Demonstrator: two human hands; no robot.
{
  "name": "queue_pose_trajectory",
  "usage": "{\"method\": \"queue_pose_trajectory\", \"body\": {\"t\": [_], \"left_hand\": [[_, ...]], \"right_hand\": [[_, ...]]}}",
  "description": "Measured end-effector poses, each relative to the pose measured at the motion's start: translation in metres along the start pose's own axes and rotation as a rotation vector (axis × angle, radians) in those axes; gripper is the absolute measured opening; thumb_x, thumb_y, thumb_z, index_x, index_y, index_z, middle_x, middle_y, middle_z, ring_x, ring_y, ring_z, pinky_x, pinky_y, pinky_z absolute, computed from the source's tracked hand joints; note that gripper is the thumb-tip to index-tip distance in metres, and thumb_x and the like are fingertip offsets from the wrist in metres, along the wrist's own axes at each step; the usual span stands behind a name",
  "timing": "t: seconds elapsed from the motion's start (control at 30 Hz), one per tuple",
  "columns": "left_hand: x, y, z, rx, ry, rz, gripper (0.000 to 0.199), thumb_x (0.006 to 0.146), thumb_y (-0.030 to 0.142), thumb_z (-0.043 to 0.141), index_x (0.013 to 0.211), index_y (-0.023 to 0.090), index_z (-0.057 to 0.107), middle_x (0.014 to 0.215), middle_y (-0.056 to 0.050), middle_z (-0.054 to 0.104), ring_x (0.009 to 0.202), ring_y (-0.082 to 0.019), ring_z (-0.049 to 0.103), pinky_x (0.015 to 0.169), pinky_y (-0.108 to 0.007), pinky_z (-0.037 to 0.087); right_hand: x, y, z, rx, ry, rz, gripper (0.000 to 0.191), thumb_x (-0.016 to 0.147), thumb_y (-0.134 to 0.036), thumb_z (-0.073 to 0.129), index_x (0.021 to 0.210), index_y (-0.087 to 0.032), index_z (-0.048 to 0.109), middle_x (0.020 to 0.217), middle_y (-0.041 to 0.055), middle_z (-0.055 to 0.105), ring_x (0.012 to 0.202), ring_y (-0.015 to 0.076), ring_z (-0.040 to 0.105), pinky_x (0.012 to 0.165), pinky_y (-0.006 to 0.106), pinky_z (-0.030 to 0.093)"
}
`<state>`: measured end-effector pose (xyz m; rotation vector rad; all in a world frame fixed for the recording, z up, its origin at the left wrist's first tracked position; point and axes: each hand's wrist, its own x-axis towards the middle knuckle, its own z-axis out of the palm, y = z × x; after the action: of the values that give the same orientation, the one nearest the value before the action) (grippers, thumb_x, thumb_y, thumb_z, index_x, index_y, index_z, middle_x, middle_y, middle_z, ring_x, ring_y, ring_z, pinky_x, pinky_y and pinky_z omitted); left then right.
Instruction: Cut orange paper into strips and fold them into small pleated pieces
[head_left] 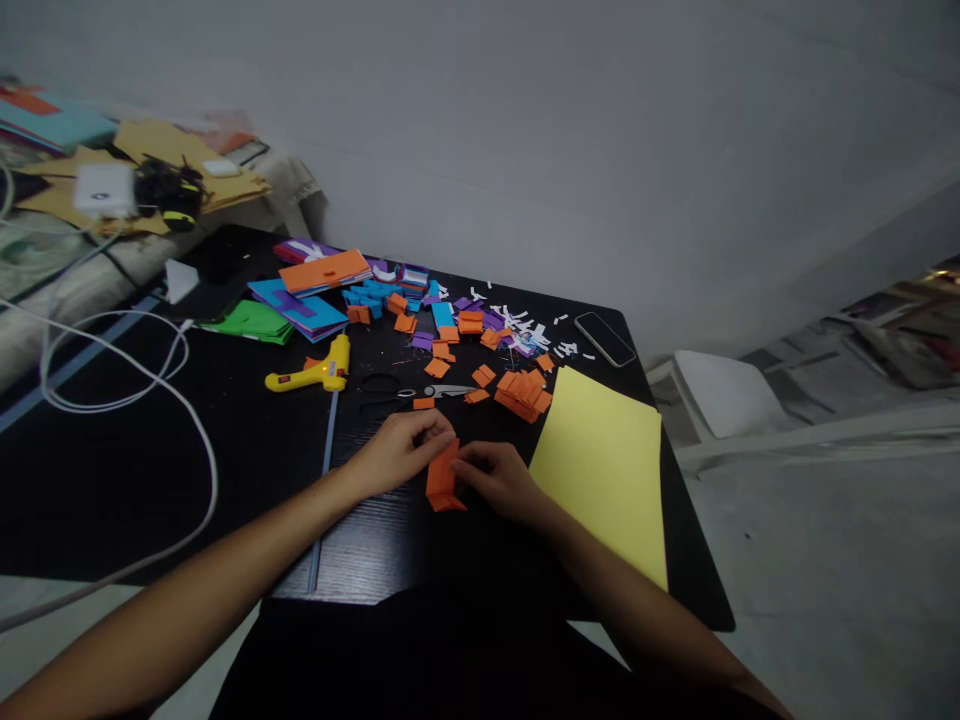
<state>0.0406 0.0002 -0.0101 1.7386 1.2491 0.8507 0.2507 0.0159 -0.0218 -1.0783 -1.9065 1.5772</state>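
Near the front of the black table, an orange folded paper strip stands between my two hands. My left hand has its thumb and fingers closed on the strip's upper left edge. From the right side, my right hand pinches the same strip with thumb and forefinger. The strip's lower end is bent outward. Just beyond my fingers lie scissors with dark handles, their blades pointing right. Several small orange folded pieces are heaped to the right of the blades.
A yellow glue gun lies to the left of the scissors. Yellow paper sheets cover the table's right side, with a phone behind them. White paper scraps and coloured folded paper spread across the back. A white cable loops at left.
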Motion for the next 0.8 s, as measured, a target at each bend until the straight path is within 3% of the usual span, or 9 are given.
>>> {"method": "queue_pose_trajectory", "body": {"t": [0.8], "left_hand": [[0.0008,-0.0004,-0.0033,-0.048,0.004,-0.032,0.024,0.096,0.035,0.056,0.082,0.016,0.065,0.068,0.003,0.056,0.063,-0.011,0.047,0.058,-0.023,0.033]], "right_hand": [[0.0002,-0.003,0.0004,0.138,-0.005,0.037,0.029,0.087,-0.045,0.069,0.079,-0.017,0.07,0.07,0.0016,0.07,0.065,0.0161,0.066,0.064,0.027,0.05]]}}
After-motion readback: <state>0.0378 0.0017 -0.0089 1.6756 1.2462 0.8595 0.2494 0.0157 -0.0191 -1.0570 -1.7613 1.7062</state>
